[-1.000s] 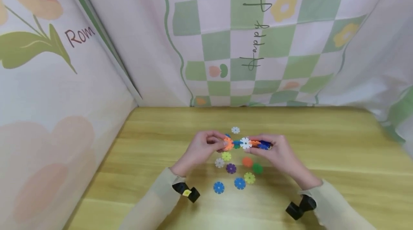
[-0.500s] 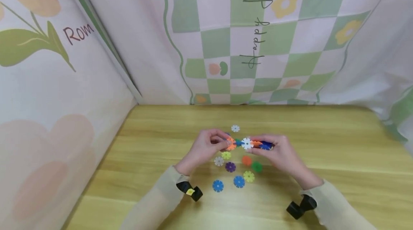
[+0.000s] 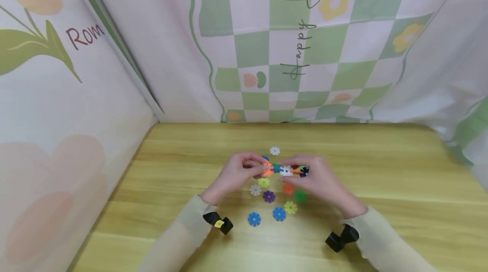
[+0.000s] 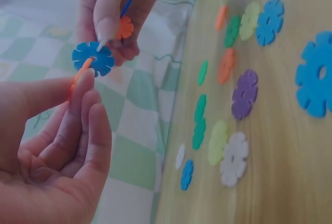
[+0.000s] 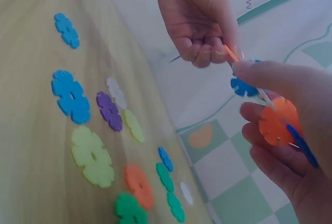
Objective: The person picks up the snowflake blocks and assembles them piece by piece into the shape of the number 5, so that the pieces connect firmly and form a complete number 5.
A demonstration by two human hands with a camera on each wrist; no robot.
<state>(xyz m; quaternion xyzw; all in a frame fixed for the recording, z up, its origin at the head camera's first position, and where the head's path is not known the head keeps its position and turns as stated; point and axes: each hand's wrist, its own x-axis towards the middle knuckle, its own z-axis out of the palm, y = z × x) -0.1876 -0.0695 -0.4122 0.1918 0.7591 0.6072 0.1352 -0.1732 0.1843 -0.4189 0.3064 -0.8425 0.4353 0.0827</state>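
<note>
Above the table, a chain of interlocking plastic snowflake discs spans between my hands. My left hand (image 3: 238,174) pinches the orange disc (image 3: 268,169) at its left end between thumb and fingertips. A blue disc (image 4: 83,58) joins that one to a white disc (image 3: 286,171). My right hand (image 3: 324,181) holds the chain around the white disc, thumb below and fingers above in the head view. Between its thumb and fingers, the right wrist view shows another orange disc (image 5: 277,117) and a dark blue disc (image 5: 302,145) seen edge-on. Part of the chain is hidden behind the right fingers.
Loose discs lie flat on the wooden table (image 3: 381,157) beneath the hands, among them purple (image 3: 269,196), green (image 3: 300,196), yellow-green (image 3: 290,207) and blue (image 3: 254,219) ones. A white disc (image 3: 275,151) lies farther back. Printed curtains (image 3: 251,47) border the table.
My right hand has shifted left along the chain, its fingertips now around the white disc. The left hand keeps its pinch on the orange disc. The head view has shifted slightly.
</note>
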